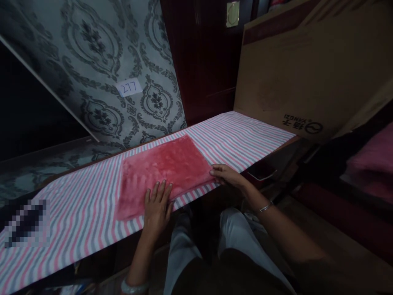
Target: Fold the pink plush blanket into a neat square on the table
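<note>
A plush-looking red cloth (172, 164), laid out in a flat rectangle, rests on a striped cover (236, 139) over a long narrow table. My left hand (157, 205) lies on the cloth's near edge with its fingers stretched out. At the near right corner, my right hand (225, 175) pinches the cloth between thumb and fingers. Its wrist carries a thin bracelet.
A large cardboard box (276, 73) stands at the table's far right end. Patterned wallpaper (101, 49) bears a paper label (129, 87) reading 277. Pink fabric (373, 164) sits at the right edge. A blurred-out dark object (27, 223) lies at the left end.
</note>
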Demonstrator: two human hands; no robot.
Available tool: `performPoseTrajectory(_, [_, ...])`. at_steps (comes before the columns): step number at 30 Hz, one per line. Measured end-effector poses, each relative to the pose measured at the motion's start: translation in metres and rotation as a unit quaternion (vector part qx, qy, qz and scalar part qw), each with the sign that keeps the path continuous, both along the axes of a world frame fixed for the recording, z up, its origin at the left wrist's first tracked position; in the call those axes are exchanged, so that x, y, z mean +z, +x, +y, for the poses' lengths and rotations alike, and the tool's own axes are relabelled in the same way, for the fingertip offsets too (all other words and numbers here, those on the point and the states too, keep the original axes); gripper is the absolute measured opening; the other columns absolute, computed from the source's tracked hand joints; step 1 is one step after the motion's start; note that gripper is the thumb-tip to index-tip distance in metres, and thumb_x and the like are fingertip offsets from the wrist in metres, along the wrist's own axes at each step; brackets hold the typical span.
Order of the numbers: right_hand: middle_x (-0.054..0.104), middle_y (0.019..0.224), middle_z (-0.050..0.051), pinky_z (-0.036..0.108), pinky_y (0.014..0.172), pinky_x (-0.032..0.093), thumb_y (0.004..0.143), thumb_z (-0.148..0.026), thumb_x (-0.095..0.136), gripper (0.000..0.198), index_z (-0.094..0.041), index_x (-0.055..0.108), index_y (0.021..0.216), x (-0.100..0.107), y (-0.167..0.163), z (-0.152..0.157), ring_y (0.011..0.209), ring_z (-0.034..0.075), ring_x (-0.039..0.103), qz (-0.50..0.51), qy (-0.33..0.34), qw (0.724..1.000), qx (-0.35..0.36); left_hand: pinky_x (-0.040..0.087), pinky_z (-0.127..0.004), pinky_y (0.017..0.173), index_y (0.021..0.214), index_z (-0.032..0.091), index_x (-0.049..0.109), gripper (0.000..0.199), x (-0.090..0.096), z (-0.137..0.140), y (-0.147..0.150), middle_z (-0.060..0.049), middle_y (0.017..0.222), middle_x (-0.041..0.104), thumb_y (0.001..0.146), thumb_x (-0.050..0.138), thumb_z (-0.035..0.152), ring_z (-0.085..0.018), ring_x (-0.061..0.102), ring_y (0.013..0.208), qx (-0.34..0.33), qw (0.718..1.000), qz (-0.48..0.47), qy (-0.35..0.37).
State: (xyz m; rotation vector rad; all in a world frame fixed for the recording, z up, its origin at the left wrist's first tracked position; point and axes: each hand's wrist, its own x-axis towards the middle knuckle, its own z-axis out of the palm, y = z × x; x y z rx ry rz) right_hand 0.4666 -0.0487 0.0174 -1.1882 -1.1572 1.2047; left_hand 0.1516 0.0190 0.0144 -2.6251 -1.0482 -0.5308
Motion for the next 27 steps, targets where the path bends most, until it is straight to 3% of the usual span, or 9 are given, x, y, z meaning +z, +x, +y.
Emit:
performPoseTrajectory(4, [0.051, 0.050, -0.008, 0.020, 0.038, 0.027, 0.074, -0.055, 0.069, 0.038, -0.021, 0.052, 0.077, -0.005, -0.001, 0.000, 0.036, 0.006, 0.038, -0.008, 0.008, 1.000, -0.023, 0.025, -0.052, 0.117, 0.145, 0.021, 0.050, 0.051, 0.001, 0.000, -0.010, -0.011, 0.152, 0.046, 0.095, 0.042, 0.028, -0.029, 0.038, 0.143, -0.010, 1.000, 0.004, 0.006])
performPoseTrajectory(7, [0.052, 0.054, -0.006, 0.023, 0.042, 0.035, 0.078, -0.053, 0.064, 0.035, -0.020, 0.058, 0.090, -0.009, -0.002, -0.006, 0.042, 0.009, 0.044, -0.047, 0.049, 0.991, -0.116, 0.022, -0.055, 0.117, 0.143, 0.020, 0.052, 0.049, 0.003, 0.000, -0.021, -0.012, 0.150, 0.049, 0.095, 0.040, 0.028, -0.029, 0.041, 0.142, 0.006, 1.000, 0.012, 0.013])
performPoseTrajectory(10, [0.065, 0.078, 0.003, 0.030, 0.062, 0.049, 0.086, -0.044, 0.057, 0.030, -0.021, 0.061, 0.105, -0.005, -0.007, -0.016, 0.069, 0.017, 0.060, -0.150, 0.141, 0.946, -0.253, 0.018, -0.058, 0.118, 0.140, 0.018, 0.054, 0.049, 0.006, 0.000, -0.038, -0.014, 0.149, 0.050, 0.095, 0.038, 0.029, -0.030, 0.041, 0.141, 0.050, 0.999, 0.006, 0.019])
performPoseTrajectory(12, [0.067, 0.108, 0.010, 0.040, 0.086, 0.051, 0.088, -0.038, 0.056, 0.032, -0.021, 0.062, 0.115, 0.002, -0.014, -0.022, 0.101, 0.025, 0.061, -0.256, 0.222, 0.898, -0.281, 0.016, -0.060, 0.119, 0.139, 0.018, 0.055, 0.050, 0.008, 0.000, -0.050, -0.015, 0.150, 0.049, 0.095, 0.037, 0.031, -0.031, 0.039, 0.142, 0.084, 0.996, -0.001, 0.019])
performPoseTrajectory(14, [0.059, 0.134, 0.013, 0.049, 0.107, 0.039, 0.087, -0.032, 0.058, 0.041, -0.023, 0.060, 0.127, 0.005, -0.023, -0.025, 0.129, 0.031, 0.049, -0.368, 0.285, 0.852, -0.240, 0.017, -0.061, 0.118, 0.140, 0.018, 0.054, 0.050, 0.009, 0.001, -0.063, -0.015, 0.151, 0.047, 0.094, 0.038, 0.032, -0.032, 0.037, 0.144, 0.112, 0.994, -0.010, 0.012])
performPoseTrajectory(17, [0.049, 0.149, 0.011, 0.055, 0.115, 0.026, 0.086, -0.022, 0.058, 0.056, -0.025, 0.052, 0.141, -0.002, -0.032, -0.025, 0.144, 0.032, 0.034, -0.488, 0.304, 0.806, -0.141, 0.024, -0.059, 0.117, 0.139, 0.016, 0.053, 0.050, 0.009, 0.007, -0.083, -0.017, 0.152, 0.046, 0.094, 0.039, 0.031, -0.033, 0.033, 0.146, 0.125, 0.992, -0.035, -0.002])
performPoseTrajectory(22, [0.049, 0.149, 0.010, 0.053, 0.112, 0.036, 0.087, -0.015, 0.053, 0.064, -0.026, 0.042, 0.149, -0.028, -0.028, -0.022, 0.144, 0.029, 0.036, -0.529, 0.294, 0.791, -0.090, 0.044, -0.046, 0.109, 0.141, 0.013, 0.047, 0.051, -0.003, 0.018, -0.112, -0.021, 0.151, 0.045, 0.092, 0.042, 0.024, -0.030, 0.045, 0.139, 0.059, 0.993, -0.092, -0.037])
performPoseTrajectory(27, [0.051, 0.146, 0.008, 0.054, 0.114, 0.038, 0.091, -0.017, 0.052, 0.064, -0.029, 0.036, 0.152, -0.040, -0.024, -0.018, 0.143, 0.029, 0.037, -0.514, 0.334, 0.782, -0.113, 0.048, -0.045, 0.106, 0.142, 0.020, 0.046, 0.055, -0.018, 0.016, -0.113, -0.016, 0.154, 0.041, 0.087, 0.047, 0.016, -0.029, 0.045, 0.139, 0.063, 0.980, -0.183, -0.037])
